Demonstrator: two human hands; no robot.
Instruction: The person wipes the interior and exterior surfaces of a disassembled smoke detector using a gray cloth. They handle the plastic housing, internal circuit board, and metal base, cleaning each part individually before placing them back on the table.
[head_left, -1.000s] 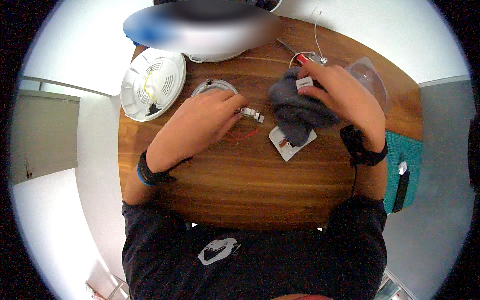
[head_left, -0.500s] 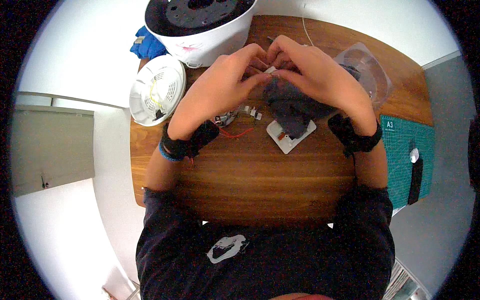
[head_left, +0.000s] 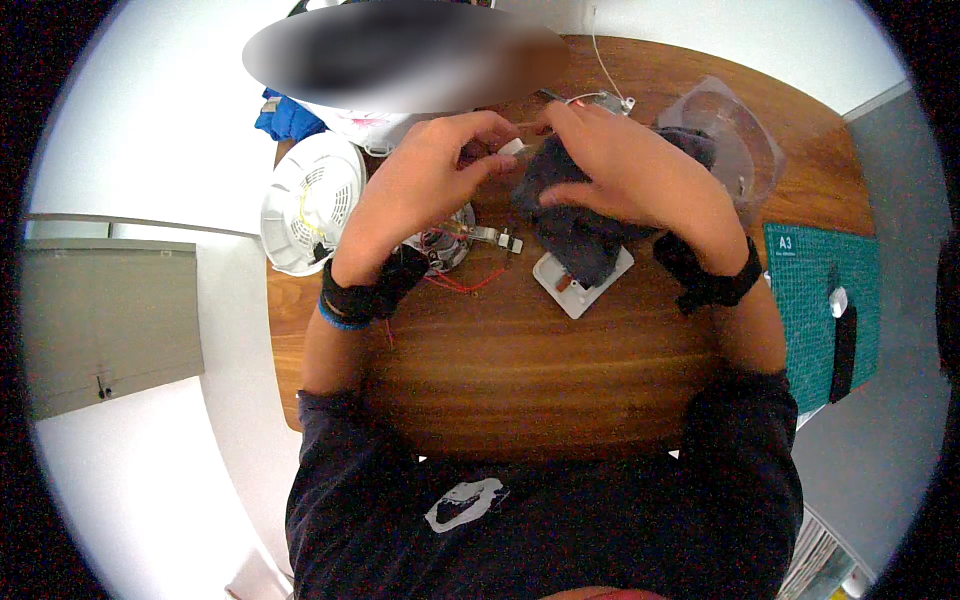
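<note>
My left hand (head_left: 430,175) is closed on a small white piece (head_left: 511,149) above the middle of the wooden table (head_left: 560,390). My right hand (head_left: 620,175) arches over a crumpled dark grey cloth (head_left: 590,245), thumb spread from its fingers, fingertips near the left hand's piece. Just below the cloth lies a white square plate (head_left: 575,302) with a brown part. Beside my left hand, partly hidden by it, is a round metal fitting (head_left: 450,255) with a small clip (head_left: 508,243) and red wires (head_left: 470,286).
A white vented cover (head_left: 305,185) lies left, near blue fabric (head_left: 285,118) and a white container (head_left: 360,125). A clear plastic tray (head_left: 750,150) stands back right. A green cutting mat (head_left: 810,280) lies right with a black strip (head_left: 843,360). A thin cable (head_left: 600,55) runs behind.
My left hand rose from the metal fitting to the small white piece and met my right hand. Since then, my right hand's thumb has moved down, apart from my left hand.
</note>
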